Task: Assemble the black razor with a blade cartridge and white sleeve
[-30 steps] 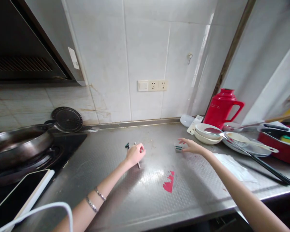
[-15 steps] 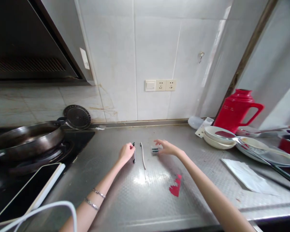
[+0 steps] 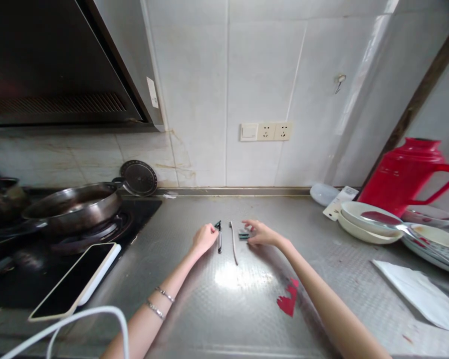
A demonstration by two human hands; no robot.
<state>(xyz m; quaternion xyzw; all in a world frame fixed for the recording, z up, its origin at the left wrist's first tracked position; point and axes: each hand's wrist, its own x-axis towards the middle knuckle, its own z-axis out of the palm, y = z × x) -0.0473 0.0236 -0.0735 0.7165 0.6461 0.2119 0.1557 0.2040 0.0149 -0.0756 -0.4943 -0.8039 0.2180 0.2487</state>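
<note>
My left hand (image 3: 205,238) is closed, its fingertips at the dark green top of a slim dark stick (image 3: 220,242) on the metal counter. The stick looks like a small razor, but I cannot be sure. Just right of it lies a thin pale grey stick (image 3: 234,244) with a dark tip, touched by neither hand. My right hand (image 3: 261,233) reaches over a few small dark green pieces (image 3: 243,236), thumb and fingers apart around their right side. Whether the fingertips touch them is hard to tell.
A red paper scrap (image 3: 289,299) lies near my right forearm. On the left are a phone (image 3: 77,281), a white cable (image 3: 93,314) and a pan (image 3: 75,204) on the stove. Bowls (image 3: 368,227), a napkin (image 3: 421,289) and a red thermos (image 3: 400,174) stand right.
The view has swung left, so everything sits further right. My right hand has come in closer around the small dark pieces. My left hand stays at the slim dark stick.
</note>
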